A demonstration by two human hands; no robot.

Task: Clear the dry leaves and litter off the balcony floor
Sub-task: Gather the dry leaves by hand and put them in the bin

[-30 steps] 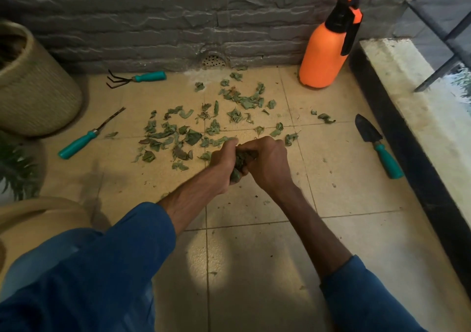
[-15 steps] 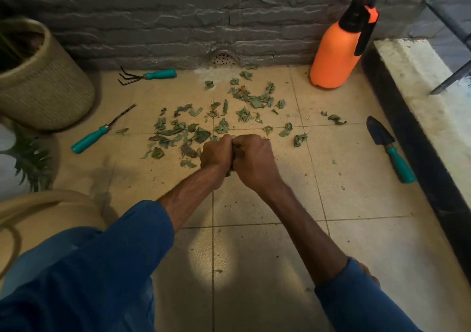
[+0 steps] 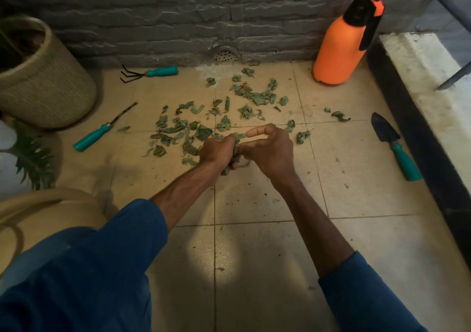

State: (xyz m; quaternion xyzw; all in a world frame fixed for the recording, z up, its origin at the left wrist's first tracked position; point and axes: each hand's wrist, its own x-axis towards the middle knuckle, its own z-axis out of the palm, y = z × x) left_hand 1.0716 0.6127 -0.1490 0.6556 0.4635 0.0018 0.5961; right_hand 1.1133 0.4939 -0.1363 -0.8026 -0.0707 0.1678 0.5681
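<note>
Left hand (image 3: 216,150): a fist wrapped round a clump of leaves (image 3: 235,157), low over the tiled floor (image 3: 254,242).
Right hand (image 3: 274,153): right beside the left, with the index finger (image 3: 254,131) straight. The finger below it reaches onto the clump. I cannot make out anything gripped in this hand.
Clump: squeezed in the left fist, with ragged ends poking out underneath and on the side facing the right hand. Its long axis seems to run near to far, roughly in line with the left forearm.
Step in hand: this looks like packing gathered leaves into one fist. To do it well, push each new lot deep with the right fingers before easing the left grip. Keep the fist low so crumbs drop short, and empty it once bits start to spill.
Loose leaves (image 3: 201,132): spread on the floor from just beyond the hands to the drain (image 3: 225,55) at the wall. The band slants from near-left to far-right, and the curled single leaves point every way.
Stragglers: a few lie apart on the right, near the trowel (image 3: 395,145).
</note>
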